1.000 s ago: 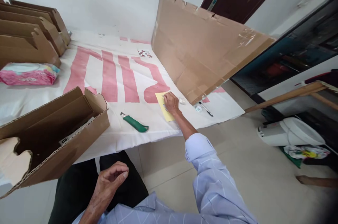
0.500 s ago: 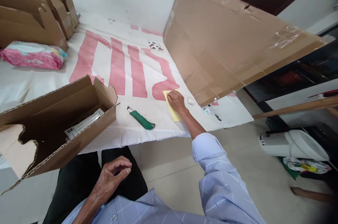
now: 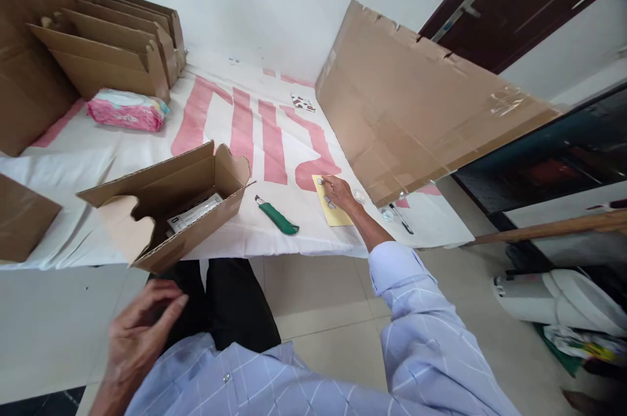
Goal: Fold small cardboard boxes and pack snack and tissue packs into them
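At the table's front, my right hand rests over a yellow backing sheet that carries small pale stickers. Its fingertips are pinched together at a small sticker by the sheet's upper left corner. Low over my lap hangs my left hand, loosely curled with a gap between thumb and fingers and nothing visible in it. Left of the sheet lies a green utility knife, its blade end pointing away from me. An open cardboard box stands at the table edge with a white packet inside.
Several cardboard boxes stand in a row at the back left, behind a pink wipes pack. A large cardboard panel rises at the right. A pen and a patterned card lie on the cloth.
The view has swung left, showing more table there. My right fingers have shifted on the yellow sheet, uncovering stickers. My left hand has moved left and away from my knee.
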### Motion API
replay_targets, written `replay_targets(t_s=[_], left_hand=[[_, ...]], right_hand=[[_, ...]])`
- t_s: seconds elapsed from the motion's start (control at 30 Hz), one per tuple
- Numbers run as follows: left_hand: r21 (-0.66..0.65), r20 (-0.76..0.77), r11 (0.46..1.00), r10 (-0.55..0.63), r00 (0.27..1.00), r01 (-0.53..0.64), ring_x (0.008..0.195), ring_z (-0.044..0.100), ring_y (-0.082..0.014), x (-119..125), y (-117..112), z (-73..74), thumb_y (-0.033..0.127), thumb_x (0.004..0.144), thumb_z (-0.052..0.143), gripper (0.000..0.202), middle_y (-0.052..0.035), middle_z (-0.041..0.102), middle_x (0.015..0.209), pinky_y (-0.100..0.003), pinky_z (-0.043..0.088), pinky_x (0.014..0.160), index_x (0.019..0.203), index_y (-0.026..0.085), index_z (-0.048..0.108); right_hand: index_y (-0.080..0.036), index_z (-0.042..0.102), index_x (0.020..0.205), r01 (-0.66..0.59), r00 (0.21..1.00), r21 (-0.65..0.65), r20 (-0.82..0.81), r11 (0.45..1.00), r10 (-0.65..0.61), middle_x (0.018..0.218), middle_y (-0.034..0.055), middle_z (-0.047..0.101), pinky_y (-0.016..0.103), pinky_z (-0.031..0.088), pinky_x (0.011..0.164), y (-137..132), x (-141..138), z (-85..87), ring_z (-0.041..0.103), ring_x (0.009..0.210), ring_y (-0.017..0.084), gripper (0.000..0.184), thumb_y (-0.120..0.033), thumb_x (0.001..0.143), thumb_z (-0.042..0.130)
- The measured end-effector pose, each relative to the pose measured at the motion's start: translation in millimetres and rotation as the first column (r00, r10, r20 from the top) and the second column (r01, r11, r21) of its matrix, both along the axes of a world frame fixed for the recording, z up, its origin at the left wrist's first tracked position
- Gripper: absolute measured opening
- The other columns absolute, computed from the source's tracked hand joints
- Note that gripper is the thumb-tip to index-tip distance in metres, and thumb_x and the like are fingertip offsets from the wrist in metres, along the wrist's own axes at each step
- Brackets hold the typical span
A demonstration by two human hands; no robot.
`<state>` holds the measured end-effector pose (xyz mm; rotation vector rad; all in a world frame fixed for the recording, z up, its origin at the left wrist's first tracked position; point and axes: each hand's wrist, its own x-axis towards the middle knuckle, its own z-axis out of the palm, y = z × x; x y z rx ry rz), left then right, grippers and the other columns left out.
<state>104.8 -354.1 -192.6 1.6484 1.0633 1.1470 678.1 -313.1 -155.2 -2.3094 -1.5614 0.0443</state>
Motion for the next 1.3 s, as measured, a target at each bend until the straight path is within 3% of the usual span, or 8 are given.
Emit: replay_targets(t_s=[0.13,0.23,0.37,0.5,0.6,0.7,0.87,1.3], left_hand=[[0.1,-0.009,0.964,0.25,0.968,-0.248,0.089,0.073,-0.0234,-46.8,47.7,4.6,0.05,0.085,0.092,0.042,-0.0054,0.071,0.118,-0.042,0.069,0.083,0.115,0.026,0.075],[0.167,-0.083,0.963,0.226,0.971,-0.21,0.132,0.069,-0.0402,-51.3,82.6,4.6,0.064,0.071,0.099,0.095,-0.0165,0.062,0.152,-0.054,0.069,0.097,0.15,0.025,0.062],[0.14,-0.095,0.988,0.075,0.993,-0.062,0.155,0.052,-0.0504,-38.2,112.0,-1.6,0.076,0.058,0.102,0.138,-0.0255,0.049,0.169,-0.063,0.06,0.113,0.169,0.022,0.04],[0.122,-0.062,0.992,-0.029,0.998,0.037,0.159,0.045,-0.0526,-24.9,116.7,-7.7,0.074,0.057,0.103,0.146,-0.0273,0.045,0.171,-0.07,0.047,0.125,0.174,0.022,0.032],[0.133,0.006,0.989,-0.06,0.998,0.059,0.157,0.049,-0.0498,-19.9,110.4,-7.2,0.069,0.063,0.103,0.138,-0.0254,0.047,0.169,-0.066,0.05,0.122,0.173,0.023,0.034],[0.122,0.088,0.992,-0.051,0.995,0.04,0.155,0.051,-0.0468,-18.0,104.7,-6.6,0.065,0.068,0.102,0.124,-0.0229,0.049,0.168,-0.061,0.056,0.116,0.169,0.026,0.041],[0.17,0.221,0.985,0.003,0.975,-0.041,0.157,0.049,-0.0439,-7.7,95.9,-11.7,0.06,0.075,0.1,0.097,-0.0223,0.048,0.169,-0.057,0.058,0.112,0.155,0.027,0.057],[0.161,0.332,0.982,0.044,0.942,-0.103,0.157,0.05,-0.0423,6.9,89.5,-23.3,0.06,0.077,0.099,0.08,-0.024,0.047,0.171,-0.059,0.054,0.117,0.142,0.025,0.068]], right_hand=[[-0.016,0.079,0.128,0.084,0.996,0.115,-0.014,0.99,-0.083,0.121,0.0173,0.082,0.041,0.06,0.094,-5.0,-27.5,16.7,0.072,0.105,0.029,0.048,-0.024,0.098,0.043],[-0.012,0.076,0.131,0.007,1.0,0.28,-0.017,0.96,-0.002,0.129,0.0224,0.075,0.046,0.064,0.092,4.2,-72.4,43.8,0.073,0.107,0.031,0.048,-0.033,0.102,0.044],[-0.021,0.074,0.135,-0.425,0.893,0.597,0.154,0.68,0.423,0.131,0.0161,0.073,0.052,0.063,0.102,14.7,-176.1,100.8,0.072,0.12,0.033,0.041,-0.047,0.106,0.061],[-0.022,0.069,0.148,-0.786,0.597,0.41,0.31,0.462,0.74,0.137,0.017,0.074,0.056,0.058,0.113,11.0,-288.0,141.6,0.07,0.13,0.037,0.058,-0.058,0.103,0.071],[-0.021,0.069,0.149,-0.859,0.511,0.192,0.277,0.474,0.814,0.134,0.0163,0.078,0.055,0.059,0.11,13.5,-338.6,139.8,0.073,0.125,0.036,0.064,-0.063,0.101,0.073],[-0.022,0.074,0.139,-0.84,0.539,0.08,0.243,0.537,0.807,0.119,0.0132,0.082,0.051,0.06,0.1,20.2,-353.7,125.1,0.076,0.111,0.034,0.048,-0.054,0.103,0.073],[-0.028,0.081,0.12,-0.811,0.584,0.087,0.185,0.578,0.791,0.108,0.0092,0.085,0.048,0.058,0.092,24.6,-349.8,118.0,0.078,0.101,0.032,0.025,-0.043,0.101,0.075],[-0.028,0.081,0.109,-0.805,0.593,0.077,0.13,0.588,0.794,0.103,0.0054,0.085,0.047,0.054,0.093,26.8,-353.7,124.0,0.078,0.094,0.029,0.017,-0.038,0.096,0.078]])
